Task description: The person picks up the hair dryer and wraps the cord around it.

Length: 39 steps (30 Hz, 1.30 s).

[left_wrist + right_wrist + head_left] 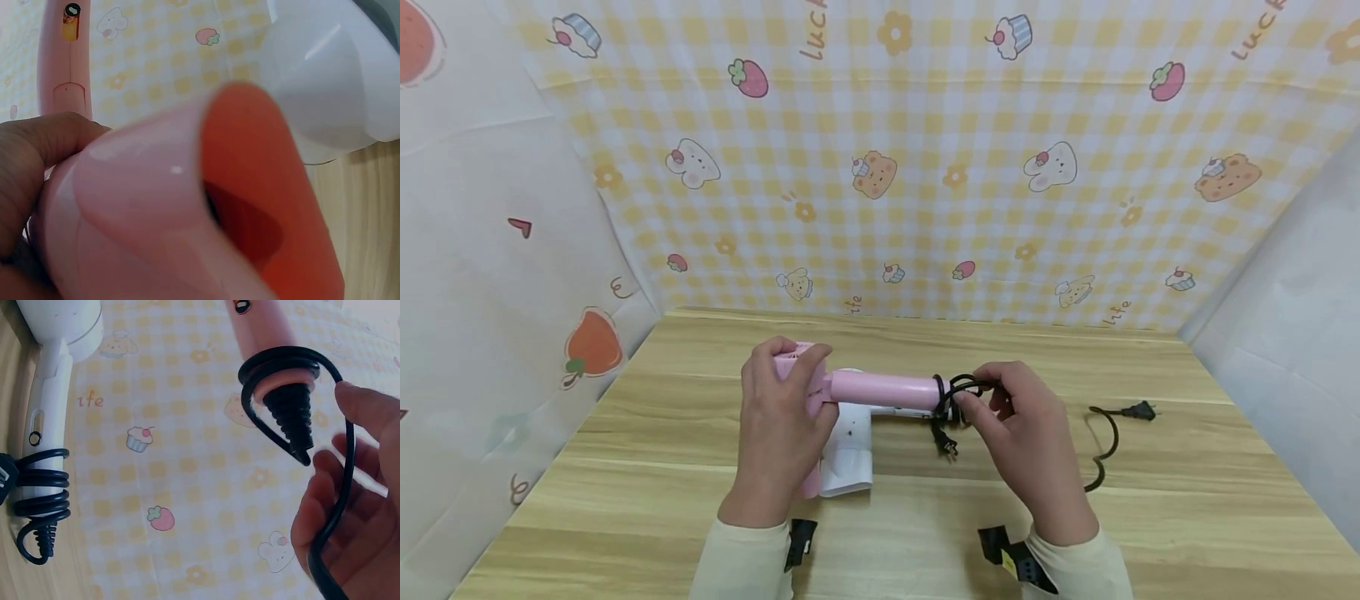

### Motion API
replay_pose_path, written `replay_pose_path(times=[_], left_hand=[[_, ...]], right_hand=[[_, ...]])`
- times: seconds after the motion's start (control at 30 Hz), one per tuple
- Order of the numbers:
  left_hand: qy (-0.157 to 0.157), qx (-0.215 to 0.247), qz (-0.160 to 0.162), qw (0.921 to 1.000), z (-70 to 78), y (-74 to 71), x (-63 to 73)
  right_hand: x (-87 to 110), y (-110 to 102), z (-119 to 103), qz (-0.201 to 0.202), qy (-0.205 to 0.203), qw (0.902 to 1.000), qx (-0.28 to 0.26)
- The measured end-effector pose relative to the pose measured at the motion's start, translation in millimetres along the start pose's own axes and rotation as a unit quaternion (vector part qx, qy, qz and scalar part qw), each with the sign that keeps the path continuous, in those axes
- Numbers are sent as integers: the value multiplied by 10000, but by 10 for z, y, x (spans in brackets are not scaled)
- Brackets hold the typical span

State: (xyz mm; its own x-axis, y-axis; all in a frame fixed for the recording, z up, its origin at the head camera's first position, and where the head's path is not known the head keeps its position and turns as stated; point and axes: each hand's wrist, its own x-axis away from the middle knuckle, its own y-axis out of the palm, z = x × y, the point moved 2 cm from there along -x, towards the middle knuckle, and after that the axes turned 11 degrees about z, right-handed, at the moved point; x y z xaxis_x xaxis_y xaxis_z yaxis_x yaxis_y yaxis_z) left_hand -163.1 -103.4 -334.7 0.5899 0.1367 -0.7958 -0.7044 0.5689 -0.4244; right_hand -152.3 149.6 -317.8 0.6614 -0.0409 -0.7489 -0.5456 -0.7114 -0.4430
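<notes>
My left hand (pixel 778 433) grips a pink hair dryer (pixel 883 390) by its head, and the handle points right. In the left wrist view the dryer's wide nozzle (pixel 250 169) shows its red-looking inside. A black power cord (pixel 347 469) loops round the handle's end, beside the ribbed cord sleeve (pixel 290 415). At that end my right hand (pixel 1030 446) pinches the cord between thumb and fingers. The cord's far part runs past the right wrist to a two-pin plug (pixel 1138 410) on the table.
Behind and below the pink dryer a white hair dryer (pixel 850 442) lies on the wooden table (pixel 685 400), its black cord (pixel 40 478) wound round its handle. A yellow checked cloth (pixel 925 233) hangs along the back, with white cloth (pixel 482 192) at the left side.
</notes>
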Motion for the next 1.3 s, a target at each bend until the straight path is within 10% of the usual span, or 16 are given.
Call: replay_pose_path(times=[0.33,0.97,1.3], left_hand=[[82,62,37,9999,14,11,0],[492,556,-145,9971,21,-30,-24],[684,711,-320,9946,20,-55,-35]], right_hand=[[-17,9,30,29,1199,9928,-35],[5,13,151,-611,1782,9820,-146],[32,7,252,-1380,2461,9528,-1124]])
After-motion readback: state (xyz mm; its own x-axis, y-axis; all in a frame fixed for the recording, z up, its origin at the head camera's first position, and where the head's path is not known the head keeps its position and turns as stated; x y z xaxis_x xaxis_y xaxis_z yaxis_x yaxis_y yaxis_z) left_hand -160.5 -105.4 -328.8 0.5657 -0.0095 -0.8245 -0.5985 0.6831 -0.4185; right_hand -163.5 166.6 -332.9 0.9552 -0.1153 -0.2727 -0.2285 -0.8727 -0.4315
